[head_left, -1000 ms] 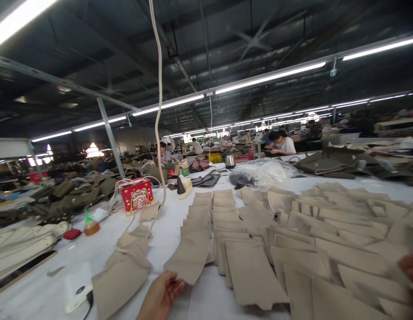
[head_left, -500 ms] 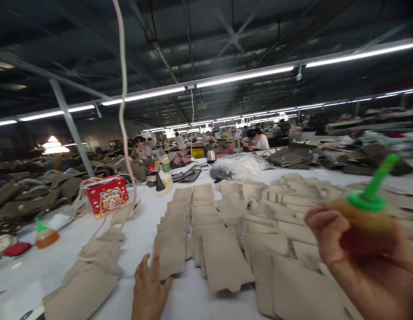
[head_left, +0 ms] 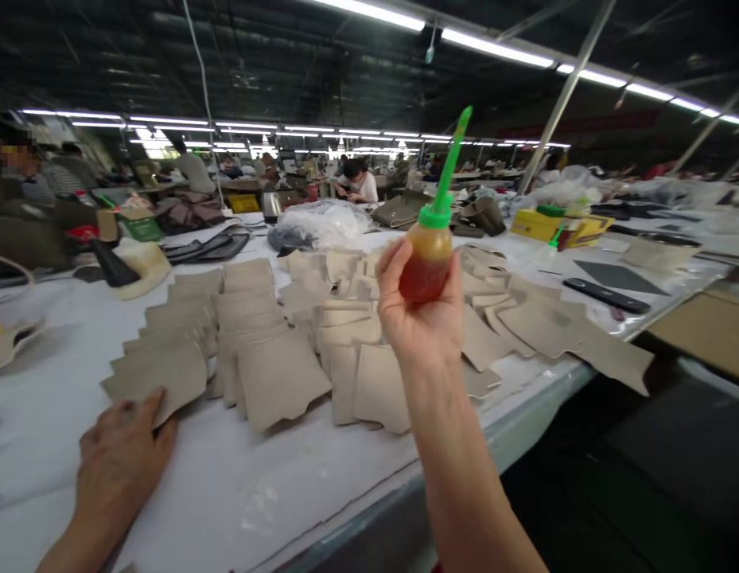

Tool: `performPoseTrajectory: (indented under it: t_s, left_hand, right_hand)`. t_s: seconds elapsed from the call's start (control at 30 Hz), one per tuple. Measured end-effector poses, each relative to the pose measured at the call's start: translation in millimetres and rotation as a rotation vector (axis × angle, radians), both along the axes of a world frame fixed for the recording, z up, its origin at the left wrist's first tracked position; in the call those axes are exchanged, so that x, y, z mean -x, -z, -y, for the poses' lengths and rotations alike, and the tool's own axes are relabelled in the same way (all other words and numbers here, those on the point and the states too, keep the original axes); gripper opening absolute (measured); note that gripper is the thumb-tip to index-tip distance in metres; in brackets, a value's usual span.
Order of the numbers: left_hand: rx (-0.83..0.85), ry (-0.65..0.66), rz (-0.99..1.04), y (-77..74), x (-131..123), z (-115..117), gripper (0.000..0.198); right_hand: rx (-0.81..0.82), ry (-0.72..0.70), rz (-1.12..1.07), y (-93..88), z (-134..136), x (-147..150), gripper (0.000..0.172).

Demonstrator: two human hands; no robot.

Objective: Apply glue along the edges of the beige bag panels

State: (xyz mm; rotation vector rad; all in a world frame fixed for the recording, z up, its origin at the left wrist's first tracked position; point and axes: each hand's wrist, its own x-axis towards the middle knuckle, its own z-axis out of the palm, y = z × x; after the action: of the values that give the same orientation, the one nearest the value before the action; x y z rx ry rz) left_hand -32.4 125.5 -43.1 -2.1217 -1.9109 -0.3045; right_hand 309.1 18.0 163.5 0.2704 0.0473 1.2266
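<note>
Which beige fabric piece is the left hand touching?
The front fabric piece of the leftmost row; only it has the left hand resting on its near edge.

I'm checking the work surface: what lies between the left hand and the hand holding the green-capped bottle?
In the head view, overlapping beige cut fabric pieces lie between the left hand and the right hand gripping the bottle.

White table (head_left: pixel 255 493): clear plastic bag (head_left: pixel 324 223) back centre, steel kettle (head_left: pixel 271 207) just behind-left of it. Green box (head_left: pixel 141 229) and black cone (head_left: pixel 110 264) far left. Right end: yellow box (head_left: pixel 533 225), dark grey sheet (head_left: pixel 620 275), black strip (head_left: pixel 606 294) beside it. Seated worker in white (head_left: pixel 360 183) behind. Tube lights (head_left: pixel 494 48) overhead.
</note>
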Motion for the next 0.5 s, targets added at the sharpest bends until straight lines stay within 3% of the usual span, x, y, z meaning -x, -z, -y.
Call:
performPoseTrajectory:
  t_s: [0.1, 0.2, 0.27, 0.37, 0.5]
  left_hand:
    - [-0.03, -0.028, -0.086, 6.6, 19, -12, 0.049]
    - [-0.091, -0.066, -0.012, 21.8, 34, -30, 0.049]
    - [-0.101, -0.02, 0.055, 26.6, 38, -39, 0.046]
    - [-0.12, 0.057, 0.127, 20.0, 34, -41, 0.041]
    - [-0.076, 0.004, 0.168, 5.3, 23, -35, 0.039]
  right_hand:
    - [-0.051, 0.0, -0.022, -4.0, -13, 2, 0.043]
    - [-0.04, -0.042, -0.003, -14.0, -27, 10, 0.042]
    - [-0.047, -0.059, 0.041, -22.4, -35, 18, 0.041]
    - [-0.056, -0.068, 0.131, -31.3, -41, 34, 0.039]
    - [-0.069, -0.171, 0.189, -26.4, -46, 50, 0.04]
